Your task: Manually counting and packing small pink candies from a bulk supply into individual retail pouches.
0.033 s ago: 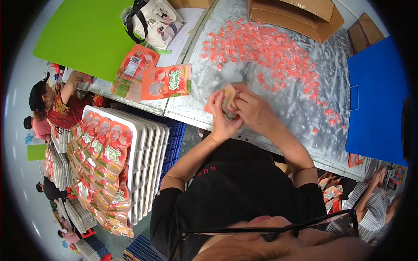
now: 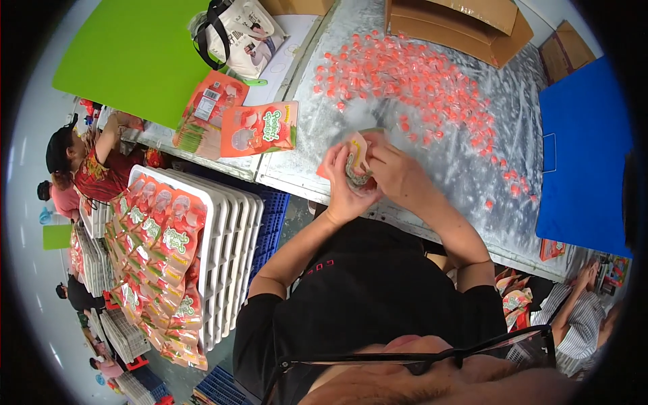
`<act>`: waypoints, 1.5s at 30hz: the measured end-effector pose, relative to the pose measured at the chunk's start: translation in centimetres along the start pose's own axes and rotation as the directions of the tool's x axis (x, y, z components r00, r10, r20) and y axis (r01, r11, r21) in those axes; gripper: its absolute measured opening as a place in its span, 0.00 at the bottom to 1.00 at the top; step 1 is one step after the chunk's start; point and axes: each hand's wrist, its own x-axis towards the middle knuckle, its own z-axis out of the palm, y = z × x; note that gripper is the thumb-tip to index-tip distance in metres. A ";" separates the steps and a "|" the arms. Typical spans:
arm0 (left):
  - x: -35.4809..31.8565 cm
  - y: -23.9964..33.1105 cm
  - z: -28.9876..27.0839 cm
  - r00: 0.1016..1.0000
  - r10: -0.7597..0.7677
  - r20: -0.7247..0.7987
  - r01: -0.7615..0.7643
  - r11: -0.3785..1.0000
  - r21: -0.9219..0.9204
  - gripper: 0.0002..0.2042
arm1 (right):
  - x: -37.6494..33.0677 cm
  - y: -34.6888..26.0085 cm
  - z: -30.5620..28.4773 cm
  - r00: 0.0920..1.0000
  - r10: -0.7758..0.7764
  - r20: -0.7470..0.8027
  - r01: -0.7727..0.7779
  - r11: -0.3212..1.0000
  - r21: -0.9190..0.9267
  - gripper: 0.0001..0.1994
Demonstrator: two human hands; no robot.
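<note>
A red-orange candy pouch [image 2: 357, 150] is held between my two hands at the table's near edge. My left hand [image 2: 342, 181] is curled around its near left side, with the thumb and fingers against the film. The right hand [image 2: 395, 169] is closed on the pouch's right side near the upper edge, its fingertips partly hidden. A silvery, patterned part of the pouch shows between the hands; its contents cannot be made out. Just beyond lie many wrapped red candies [image 2: 405, 74], spread in a curved band over the metal table [image 2: 324, 145].
Flat pouches [image 2: 260, 128] lie left of my hands, near a white tote bag [image 2: 253, 37]. Stacked white trays [image 2: 226, 223] bear filled pouches [image 2: 158, 236] at the left. A cardboard box [image 2: 466, 30] stands far back, a blue panel [image 2: 587, 155] at the right. Other people work on both sides.
Both hands keep their grip and have barely shifted. The pouch is turned slightly, and more of its silvery patterned part shows between the hands.
</note>
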 end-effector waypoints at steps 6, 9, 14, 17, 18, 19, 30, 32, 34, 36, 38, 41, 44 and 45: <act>4.5 -1.9 -7.4 0.898 -0.144 0.416 0.270 0.927 -0.261 0.63 | 0.0 -0.4 -2.2 0.946 -0.301 0.122 0.311 0.947 -0.076 0.10; 4.4 -2.2 -7.4 0.742 -0.183 0.645 0.453 0.846 -0.282 0.57 | 0.4 -1.5 -2.4 0.949 -0.279 0.146 0.293 0.953 -0.083 0.10; 3.2 -1.9 -5.7 0.768 -0.253 0.588 0.514 0.791 -0.332 0.42 | 1.1 -2.6 -1.5 0.804 -0.073 0.591 0.292 0.913 -0.285 0.11; 2.6 -1.6 -5.2 0.813 -0.204 0.545 0.420 0.854 -0.308 0.38 | 3.2 -3.0 -1.5 0.574 0.114 0.811 0.233 0.927 -0.295 0.04; 2.5 -1.4 -5.0 0.814 -0.205 0.544 0.421 0.854 -0.307 0.38 | 3.3 -2.7 -1.4 0.574 0.113 0.811 0.234 0.927 -0.295 0.04; 2.4 -1.2 -4.9 0.812 -0.224 0.539 0.415 0.871 -0.263 0.36 | 3.4 -2.1 -1.2 0.606 0.099 0.789 0.209 0.938 -0.277 0.03; 1.7 -1.2 -5.3 0.880 -0.301 0.367 0.429 0.836 -0.343 0.28 | 2.6 -2.7 -1.8 0.965 -0.261 0.011 0.261 0.958 -0.121 0.08; 2.1 0.3 -5.3 0.914 -0.215 0.344 0.335 0.878 -0.342 0.24 | 2.3 -2.6 -2.0 0.860 -0.111 0.498 0.252 0.941 -0.227 0.12; 1.9 0.3 -5.1 0.917 -0.184 0.354 0.301 0.902 -0.311 0.23 | 2.9 -2.2 -1.5 0.751 0.007 0.660 0.230 0.935 -0.271 0.13; 1.5 -0.3 -4.9 0.918 -0.154 0.365 0.266 0.922 -0.280 0.23 | 2.7 -1.5 -0.8 0.604 0.129 0.786 0.217 0.923 -0.318 0.13; 1.3 -1.3 -5.0 0.874 -0.346 0.342 0.463 0.808 -0.364 0.18 | 2.4 -0.7 -0.6 0.941 -0.198 0.273 0.207 0.978 -0.004 0.13; 1.8 -1.2 -5.8 0.917 -0.357 0.176 0.392 0.737 -0.551 0.14 | 2.2 -1.8 -1.9 0.941 -0.232 -0.245 0.198 0.968 -0.157 0.17; 1.9 -0.5 -6.4 0.811 -0.518 0.271 0.559 0.550 -0.621 0.12 | 1.2 -0.1 0.6 0.927 0.203 -0.314 -0.141 0.967 0.210 0.17; 1.8 -0.5 -6.3 0.805 -0.515 0.293 0.557 0.488 -0.673 0.12 | 0.4 0.8 1.8 0.928 0.204 -0.313 -0.140 0.967 0.214 0.17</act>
